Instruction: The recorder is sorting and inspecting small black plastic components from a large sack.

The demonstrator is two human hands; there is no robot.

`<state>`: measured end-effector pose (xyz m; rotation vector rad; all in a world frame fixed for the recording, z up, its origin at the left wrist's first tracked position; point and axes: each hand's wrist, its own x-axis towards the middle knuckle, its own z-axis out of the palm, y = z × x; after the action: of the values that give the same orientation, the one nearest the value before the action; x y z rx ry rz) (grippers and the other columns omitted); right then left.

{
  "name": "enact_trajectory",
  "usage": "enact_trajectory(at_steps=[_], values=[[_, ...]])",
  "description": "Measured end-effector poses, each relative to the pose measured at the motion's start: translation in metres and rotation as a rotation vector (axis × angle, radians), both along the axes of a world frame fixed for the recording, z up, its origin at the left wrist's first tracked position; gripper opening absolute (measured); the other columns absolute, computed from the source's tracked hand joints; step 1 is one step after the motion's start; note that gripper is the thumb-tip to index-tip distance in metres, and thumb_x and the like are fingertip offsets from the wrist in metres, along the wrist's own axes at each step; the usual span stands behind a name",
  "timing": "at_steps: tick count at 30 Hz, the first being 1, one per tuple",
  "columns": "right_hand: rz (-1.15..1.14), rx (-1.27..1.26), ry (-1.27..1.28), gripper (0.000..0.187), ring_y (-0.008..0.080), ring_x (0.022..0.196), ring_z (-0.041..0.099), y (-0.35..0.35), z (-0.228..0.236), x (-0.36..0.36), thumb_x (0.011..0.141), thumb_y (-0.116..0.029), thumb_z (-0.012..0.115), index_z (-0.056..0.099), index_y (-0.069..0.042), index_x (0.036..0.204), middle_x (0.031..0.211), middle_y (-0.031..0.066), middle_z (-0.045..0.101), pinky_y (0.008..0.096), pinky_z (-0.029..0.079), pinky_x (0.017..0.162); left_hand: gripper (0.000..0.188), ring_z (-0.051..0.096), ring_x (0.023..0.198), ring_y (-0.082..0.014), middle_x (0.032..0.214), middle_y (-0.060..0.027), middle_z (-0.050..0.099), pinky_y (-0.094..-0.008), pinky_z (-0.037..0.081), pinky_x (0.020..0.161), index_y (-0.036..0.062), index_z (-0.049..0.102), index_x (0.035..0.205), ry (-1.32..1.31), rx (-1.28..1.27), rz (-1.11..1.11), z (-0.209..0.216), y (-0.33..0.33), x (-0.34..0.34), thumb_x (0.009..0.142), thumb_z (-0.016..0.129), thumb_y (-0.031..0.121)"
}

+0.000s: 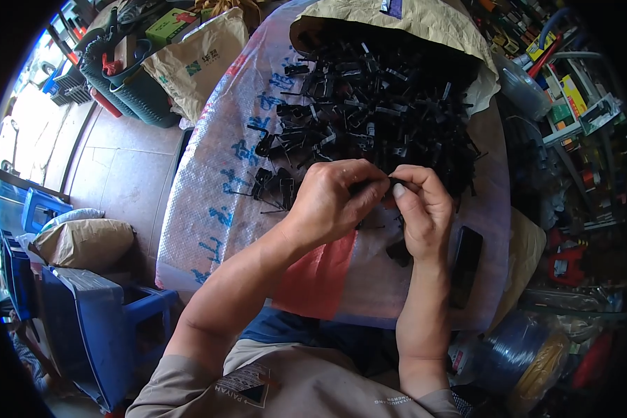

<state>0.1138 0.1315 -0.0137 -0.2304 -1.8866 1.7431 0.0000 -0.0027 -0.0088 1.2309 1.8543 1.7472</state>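
My left hand (338, 195) and my right hand (423, 209) meet above the near edge of a heap of black parts (369, 111). Both have thumb and fingers pinched together on a small black part (395, 183), mostly covered by the fingertips, so its exact kind is hidden. The heap is a tangle of small black pieces with thin prongs and bracket-like shapes, spilling from an open brown paper sack (432, 24). Below my right hand lies a loose black piece (399, 252). A dark flat object like a phone (467, 265) rests right of my right wrist.
A white woven sack (188, 244) with blue writing and a red patch covers the work surface. Blue plastic stools (94, 327) stand at left, near a filled brown bag (87, 240). Crowded shelves (578, 104) line the right, with wrapped coils (529, 352) below.
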Motion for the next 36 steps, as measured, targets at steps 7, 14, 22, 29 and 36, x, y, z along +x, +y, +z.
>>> enact_trajectory(at_steps=[7, 14, 22, 29, 36], values=[[0.029, -0.019, 0.123, 0.016, 0.0014, 0.072, 0.046, 0.007, -0.007, -0.001, 0.086, 0.004, 0.054, 0.06, 0.0, 0.101, 0.086, -0.0013, 0.058, 0.0171, 0.038, 0.063, 0.007, 0.067, 0.068, -0.0224, 0.076, -0.0134, 0.066, -0.0315, 0.051, 0.061, 0.0007, 0.067, 0.086, 0.224, 0.161, 0.07, -0.004, 0.007, 0.007, 0.083, 0.066, 0.006], [0.106, -0.101, -0.059, 0.014, 0.0037, 0.069, 0.054, 0.005, 0.013, 0.007, 0.091, -0.01, 0.067, 0.062, 0.0, 0.099, 0.078, -0.0015, 0.061, 0.0181, 0.041, 0.06, 0.016, 0.056, 0.065, -0.0072, 0.076, -0.0016, 0.063, -0.0233, 0.046, 0.061, -0.0015, 0.066, 0.093, -0.78, -0.032, -0.262, 0.01, -0.006, -0.012, 0.093, 0.063, 0.015], [0.064, 0.074, -0.195, 0.02, 0.004, 0.052, 0.049, 0.009, 0.011, 0.008, 0.091, -0.02, 0.069, 0.061, -0.002, 0.084, 0.063, -0.0021, 0.056, 0.0181, 0.038, 0.048, 0.036, 0.063, 0.083, -0.0133, 0.092, -0.0095, 0.068, -0.0273, 0.051, 0.076, -0.0042, 0.064, 0.114, -0.233, -0.142, -0.231, 0.007, -0.009, -0.014, 0.088, 0.071, 0.02], [0.102, 0.138, -0.202, 0.023, 0.0039, 0.051, 0.049, 0.013, 0.009, 0.012, 0.09, -0.021, 0.07, 0.061, -0.002, 0.082, 0.062, -0.0023, 0.056, 0.0183, 0.038, 0.048, 0.038, 0.062, 0.082, -0.0113, 0.093, -0.0094, 0.068, -0.027, 0.052, 0.073, -0.0044, 0.063, 0.115, -0.304, -0.196, -0.322, 0.006, -0.008, -0.017, 0.088, 0.071, 0.021], [0.155, 0.122, -0.267, 0.014, 0.0036, 0.052, 0.051, 0.009, 0.016, 0.012, 0.093, -0.012, 0.064, 0.062, -0.001, 0.085, 0.063, -0.002, 0.056, 0.0184, 0.039, 0.049, 0.039, 0.063, 0.082, -0.012, 0.093, -0.0096, 0.068, -0.0274, 0.052, 0.074, -0.0035, 0.063, 0.116, -0.181, -0.233, -0.279, 0.004, -0.008, -0.014, 0.085, 0.067, 0.019]])
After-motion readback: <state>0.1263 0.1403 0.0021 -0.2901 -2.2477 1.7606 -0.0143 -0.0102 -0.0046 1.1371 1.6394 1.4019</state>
